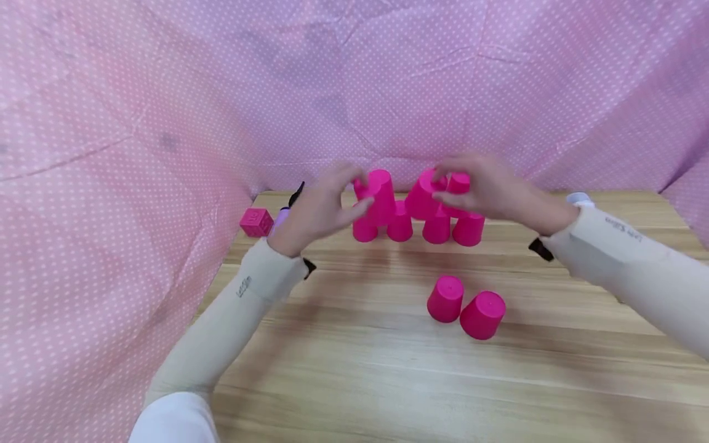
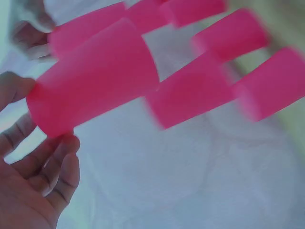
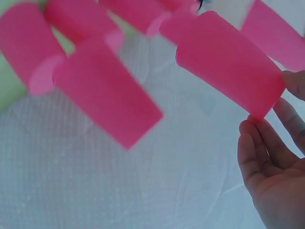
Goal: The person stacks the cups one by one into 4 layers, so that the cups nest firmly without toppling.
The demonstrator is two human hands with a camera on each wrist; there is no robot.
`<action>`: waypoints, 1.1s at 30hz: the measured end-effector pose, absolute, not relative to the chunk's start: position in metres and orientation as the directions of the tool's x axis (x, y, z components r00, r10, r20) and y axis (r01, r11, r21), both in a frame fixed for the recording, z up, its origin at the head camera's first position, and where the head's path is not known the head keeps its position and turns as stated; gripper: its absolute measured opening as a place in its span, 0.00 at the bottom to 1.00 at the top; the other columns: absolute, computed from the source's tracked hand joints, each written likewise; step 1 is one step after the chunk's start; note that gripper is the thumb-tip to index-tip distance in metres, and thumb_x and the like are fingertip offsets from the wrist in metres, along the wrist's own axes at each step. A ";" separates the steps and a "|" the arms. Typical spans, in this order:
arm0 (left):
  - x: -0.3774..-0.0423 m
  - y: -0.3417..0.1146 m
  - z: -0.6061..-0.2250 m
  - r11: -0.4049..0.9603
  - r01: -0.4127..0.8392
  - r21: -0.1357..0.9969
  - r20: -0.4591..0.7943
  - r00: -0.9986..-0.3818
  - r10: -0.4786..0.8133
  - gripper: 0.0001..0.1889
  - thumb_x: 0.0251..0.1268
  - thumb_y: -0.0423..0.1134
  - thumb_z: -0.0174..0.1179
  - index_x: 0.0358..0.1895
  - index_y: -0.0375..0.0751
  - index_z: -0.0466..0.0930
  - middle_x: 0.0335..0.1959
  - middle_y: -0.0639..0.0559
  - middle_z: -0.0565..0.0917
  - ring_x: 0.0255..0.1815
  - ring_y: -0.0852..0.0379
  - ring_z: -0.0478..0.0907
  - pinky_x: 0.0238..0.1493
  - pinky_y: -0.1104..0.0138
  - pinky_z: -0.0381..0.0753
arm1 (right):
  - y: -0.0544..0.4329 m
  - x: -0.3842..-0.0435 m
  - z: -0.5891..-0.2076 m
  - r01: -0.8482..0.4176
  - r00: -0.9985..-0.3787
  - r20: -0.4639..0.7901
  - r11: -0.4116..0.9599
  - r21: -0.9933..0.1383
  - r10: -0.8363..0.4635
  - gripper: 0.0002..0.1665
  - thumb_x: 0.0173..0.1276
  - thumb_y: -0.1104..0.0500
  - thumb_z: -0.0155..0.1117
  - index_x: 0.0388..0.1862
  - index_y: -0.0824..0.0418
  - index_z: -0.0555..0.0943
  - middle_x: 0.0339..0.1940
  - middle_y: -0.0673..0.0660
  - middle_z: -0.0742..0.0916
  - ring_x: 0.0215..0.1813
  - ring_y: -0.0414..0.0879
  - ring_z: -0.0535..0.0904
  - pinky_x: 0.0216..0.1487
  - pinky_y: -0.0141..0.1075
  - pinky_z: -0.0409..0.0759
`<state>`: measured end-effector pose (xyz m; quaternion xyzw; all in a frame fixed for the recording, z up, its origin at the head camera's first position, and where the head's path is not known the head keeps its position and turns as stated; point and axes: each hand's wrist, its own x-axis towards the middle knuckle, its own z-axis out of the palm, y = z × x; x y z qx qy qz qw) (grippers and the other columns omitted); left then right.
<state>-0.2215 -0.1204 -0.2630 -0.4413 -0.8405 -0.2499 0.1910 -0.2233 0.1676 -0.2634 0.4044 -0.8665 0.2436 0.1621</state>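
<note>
Between the thumb and fingertips, my left hand (image 1: 324, 206) pinches an upside-down pink cup (image 1: 382, 200) by its base end. My right hand (image 1: 490, 184) holds another pink cup (image 1: 424, 198), tilted, in the same manner; the right wrist view shows that held cup (image 3: 228, 62) close up. Below and behind them stands a row of several upside-down cups (image 1: 468, 231), with a second-level cup (image 1: 458, 184) on the right side. In the left wrist view, the left held cup (image 2: 95, 78) is beside the stacked cups (image 2: 190, 90), which are blurred.
Two upside-down pink cups, one (image 1: 445, 299) and another (image 1: 483, 315), stand nearer on the wooden table (image 1: 376, 369). A pink cube (image 1: 256, 222) and a partly hidden purple item (image 1: 280, 216) lie at the left. A white object (image 1: 580, 199) sits behind the right forearm. Dotted pink cloth (image 1: 388, 92) surrounds the table.
</note>
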 end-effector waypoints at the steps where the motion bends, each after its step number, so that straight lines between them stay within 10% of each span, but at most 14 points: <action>1: -0.226 -0.117 -0.254 0.499 0.830 0.251 0.556 -0.545 0.627 0.09 0.58 0.35 0.64 0.36 0.38 0.73 0.33 0.52 0.75 0.37 0.56 0.71 0.40 0.67 0.72 | 0.167 -0.230 -0.259 -0.759 -0.646 0.456 0.574 -0.306 -0.612 0.14 0.48 0.67 0.76 0.35 0.63 0.82 0.31 0.54 0.84 0.36 0.49 0.76 0.39 0.44 0.75; 10: -0.269 -0.089 -0.223 0.634 0.728 0.261 0.532 -0.657 0.535 0.11 0.62 0.42 0.62 0.39 0.40 0.73 0.35 0.54 0.75 0.42 0.57 0.70 0.45 0.70 0.69 | 0.164 -0.277 -0.267 -0.595 -0.803 0.251 0.703 -0.390 -0.540 0.11 0.57 0.61 0.71 0.39 0.62 0.83 0.36 0.57 0.85 0.44 0.54 0.79 0.45 0.46 0.76; 33: -0.298 -0.057 -0.224 0.766 0.566 0.305 0.260 -0.823 0.505 0.12 0.65 0.46 0.58 0.45 0.44 0.72 0.39 0.53 0.75 0.44 0.57 0.67 0.41 0.70 0.70 | 0.156 -0.291 -0.282 -0.481 -0.866 0.110 0.756 -0.444 -0.487 0.19 0.59 0.57 0.71 0.48 0.62 0.79 0.42 0.58 0.83 0.47 0.54 0.77 0.50 0.47 0.76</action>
